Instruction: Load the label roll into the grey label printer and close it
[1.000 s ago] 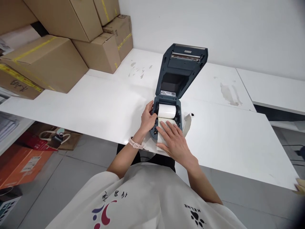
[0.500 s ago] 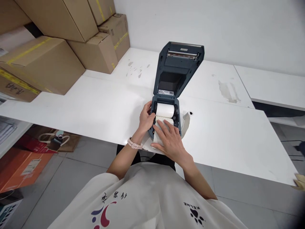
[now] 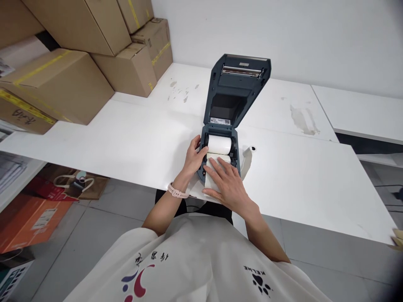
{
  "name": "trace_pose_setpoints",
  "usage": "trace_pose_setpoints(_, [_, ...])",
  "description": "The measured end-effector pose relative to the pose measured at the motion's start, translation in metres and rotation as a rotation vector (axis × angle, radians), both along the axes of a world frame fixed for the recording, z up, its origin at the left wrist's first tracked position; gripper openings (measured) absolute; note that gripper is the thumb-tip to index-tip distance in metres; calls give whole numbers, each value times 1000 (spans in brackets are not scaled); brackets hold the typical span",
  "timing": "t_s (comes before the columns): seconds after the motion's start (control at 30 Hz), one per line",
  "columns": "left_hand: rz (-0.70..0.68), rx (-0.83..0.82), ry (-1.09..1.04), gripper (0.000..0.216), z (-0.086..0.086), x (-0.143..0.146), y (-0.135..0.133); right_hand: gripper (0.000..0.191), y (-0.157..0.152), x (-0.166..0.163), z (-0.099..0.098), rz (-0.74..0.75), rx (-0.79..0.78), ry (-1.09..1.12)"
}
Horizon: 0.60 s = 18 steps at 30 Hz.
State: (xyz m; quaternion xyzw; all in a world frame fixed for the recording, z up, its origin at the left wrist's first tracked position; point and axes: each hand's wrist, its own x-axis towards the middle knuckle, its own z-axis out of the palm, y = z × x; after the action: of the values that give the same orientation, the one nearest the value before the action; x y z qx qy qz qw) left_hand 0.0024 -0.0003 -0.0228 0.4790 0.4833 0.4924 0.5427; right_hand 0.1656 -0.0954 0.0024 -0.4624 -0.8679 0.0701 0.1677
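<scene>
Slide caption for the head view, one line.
Left hand on an open dark blue-grey plastic printer, right hand on its white paper strip.

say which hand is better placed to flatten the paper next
Probably the right hand: it lies spread over the paper. The left hand holds the side of the printer, beside the roll.

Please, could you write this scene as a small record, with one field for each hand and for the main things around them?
Machine: dark printer-like device on a white table
Lid: raised open
Inside: white paper roll
Paper strip: leads toward the person
Left hand: at the machine's left side, thumb beside the roll
Right hand: spread flat over the paper strip
Left wrist: pale pink band
Right of machine: loose curled strip
Far left: cardboard boxes
</scene>
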Motion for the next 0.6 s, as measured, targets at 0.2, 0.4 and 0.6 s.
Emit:
trace_pose_setpoints(0.2, [-130, -166, 30, 105, 2, -9, -68, 40, 49, 45, 50, -211, 172, 619])
trace_pose_setpoints(0.4, [-154, -161, 56, 112, -2, -14, -95, 61, 186, 69, 119, -362, -3, 911])
trace_pose_setpoints(0.6, [-183, -122, 52, 111, -2, -16, -91, 79, 194, 54, 122, -248, -12, 909])
